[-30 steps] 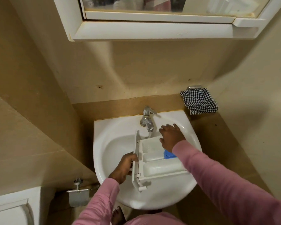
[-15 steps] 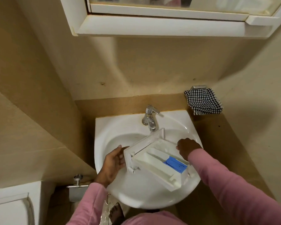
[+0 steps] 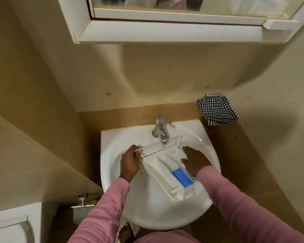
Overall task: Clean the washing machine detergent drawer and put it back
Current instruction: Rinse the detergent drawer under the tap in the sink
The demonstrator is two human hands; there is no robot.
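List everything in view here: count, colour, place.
detergent drawer: one, white, in the sink under the tap
insert: one, blue, in the drawer's near end
sink: one, white, against the back wall
tap: one, chrome, on the sink's back rim
cloth: one, black-and-white checked, on the wall right of the sink
mirror cabinet: one, white, above the sink
paper holder: one, metal, low, left of the sink
left hand: one, grips the drawer's front panel
right hand: one, fingers straight, inside the drawer
foot: one, bare, below the sink

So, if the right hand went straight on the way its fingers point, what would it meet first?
The right hand would probably hit the drawer's front panel, under the tap; depth unclear.
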